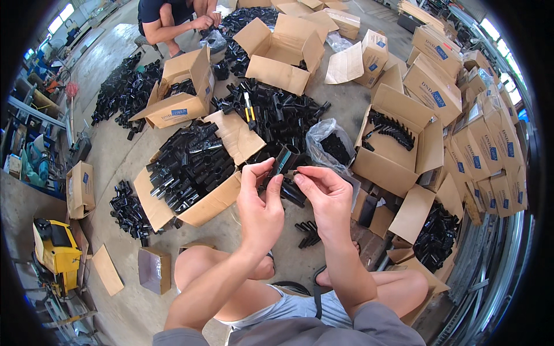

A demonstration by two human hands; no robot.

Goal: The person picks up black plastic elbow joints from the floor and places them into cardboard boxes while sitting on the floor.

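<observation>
My left hand (pixel 258 202) is closed round a short, glossy black tube (pixel 285 159), held up in front of me at a tilt. Beside it my right hand (pixel 329 199) pinches a small dark piece, too small to name, close to the tube's side. Beyond my hands lies a heap of black tubes (pixel 283 118), with a yellow and black utility knife (pixel 249 109) on top. An open carton (pixel 214 199) full of black tubes stands left of my left hand. Just past my right hand, a clear plastic bag (pixel 314 137) holds small black parts.
On the right an open carton (pixel 384 173) holds a row of black pieces, with stacked cartons (pixel 482 144) behind. Another person (pixel 168 26) crouches at the far left near more heaps. A yellow machine (pixel 60 251) and a small box (pixel 154 271) stand at left.
</observation>
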